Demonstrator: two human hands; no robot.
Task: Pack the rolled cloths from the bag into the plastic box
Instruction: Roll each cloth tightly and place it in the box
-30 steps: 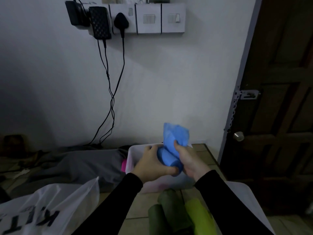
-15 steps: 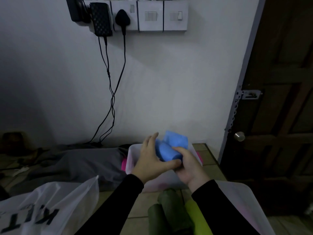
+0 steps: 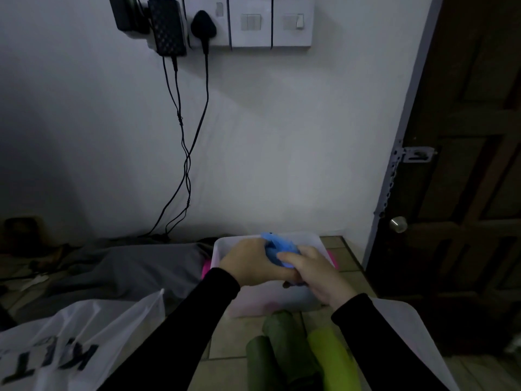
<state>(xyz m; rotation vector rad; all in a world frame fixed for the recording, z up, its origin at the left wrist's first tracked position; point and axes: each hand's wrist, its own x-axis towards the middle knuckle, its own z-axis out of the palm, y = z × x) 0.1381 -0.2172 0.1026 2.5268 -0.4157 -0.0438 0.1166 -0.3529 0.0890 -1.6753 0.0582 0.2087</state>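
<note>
Gripping soft rolled blue cloth

text: I read large black letters, upside down, roughly "KIT" | on: white plastic bag | where: down and left of my left hand | rest cut off

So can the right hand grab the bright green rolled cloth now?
Probably not yet: the right hand and left hand both grip the blue rolled cloth. Nothing covers the bright green rolled cloth.
</note>
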